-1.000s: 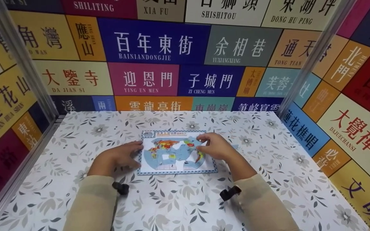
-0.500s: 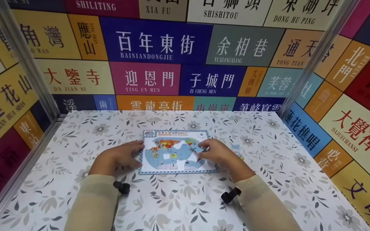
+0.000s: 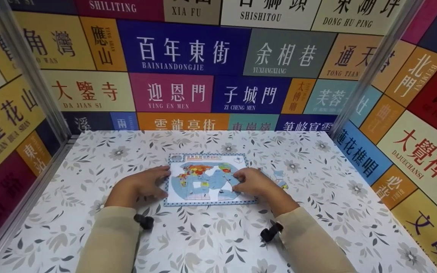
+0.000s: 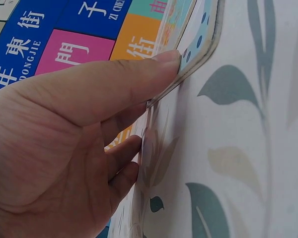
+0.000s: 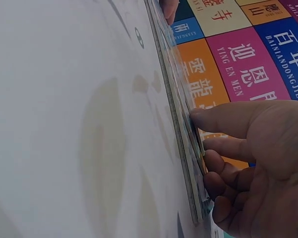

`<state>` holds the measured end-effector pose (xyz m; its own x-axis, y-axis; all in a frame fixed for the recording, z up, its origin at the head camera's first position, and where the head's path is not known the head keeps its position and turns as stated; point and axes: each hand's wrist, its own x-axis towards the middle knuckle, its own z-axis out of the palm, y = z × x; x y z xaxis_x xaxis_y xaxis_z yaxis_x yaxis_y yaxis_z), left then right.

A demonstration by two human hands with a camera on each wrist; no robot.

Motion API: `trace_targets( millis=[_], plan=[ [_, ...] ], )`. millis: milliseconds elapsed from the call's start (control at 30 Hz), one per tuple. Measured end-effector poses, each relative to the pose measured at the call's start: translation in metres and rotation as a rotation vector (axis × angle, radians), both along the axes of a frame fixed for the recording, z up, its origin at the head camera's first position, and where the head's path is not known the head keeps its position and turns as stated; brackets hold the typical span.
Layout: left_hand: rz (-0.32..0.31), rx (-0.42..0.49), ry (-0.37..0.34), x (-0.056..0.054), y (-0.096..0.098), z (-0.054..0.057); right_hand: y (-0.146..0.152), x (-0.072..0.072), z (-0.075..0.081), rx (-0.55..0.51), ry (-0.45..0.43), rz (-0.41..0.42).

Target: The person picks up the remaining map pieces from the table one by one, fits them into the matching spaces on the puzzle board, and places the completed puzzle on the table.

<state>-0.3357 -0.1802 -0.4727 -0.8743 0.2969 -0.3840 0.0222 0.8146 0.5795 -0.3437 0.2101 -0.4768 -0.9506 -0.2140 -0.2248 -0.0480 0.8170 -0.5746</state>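
A world-map jigsaw puzzle board (image 3: 211,201) with a blue dotted border lies flat in the head view, with white gaps among its pieces. My left hand (image 3: 139,185) pinches its left edge. In the left wrist view the left thumb (image 4: 170,62) lies on the dotted corner, fingers at the edge below it. My right hand (image 3: 255,182) is over the right part of the map, its thumb and fingertips pinching a puzzle piece right at the board's surface. In the right wrist view thumb and index finger (image 5: 226,148) meet the board; the hand mostly hides the piece.
Several loose map pieces (image 3: 280,179) lie just right of the board, partly behind the right hand. A floral cloth (image 3: 203,242) covers the table. Walls with coloured sign panels (image 3: 184,47) enclose the back and sides. Each wrist wears a black strap mount (image 3: 143,221).
My right hand has come slightly down and toward me over the map's right side, bringing the piece down to the board. The left hand stays at the left edge.
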Motion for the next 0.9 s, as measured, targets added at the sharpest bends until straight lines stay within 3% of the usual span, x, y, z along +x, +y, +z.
trace_targets(
  millis=[233, 533, 900],
  plan=[
    [-0.002, 0.0, 0.014, 0.0006, -0.0012, -0.001, -0.0007, -0.0025, -0.0015, -0.005, -0.025, -0.017],
    [0.014, -0.003, -0.004, 0.0001, -0.0006, 0.0019, 0.0007, -0.005, -0.0048, -0.01, 0.051, 0.058],
    [0.034, -0.001, -0.024, 0.0002, -0.0002, 0.0005, 0.0001, -0.0045, -0.0042, -0.048, 0.039, 0.06]
  ],
)
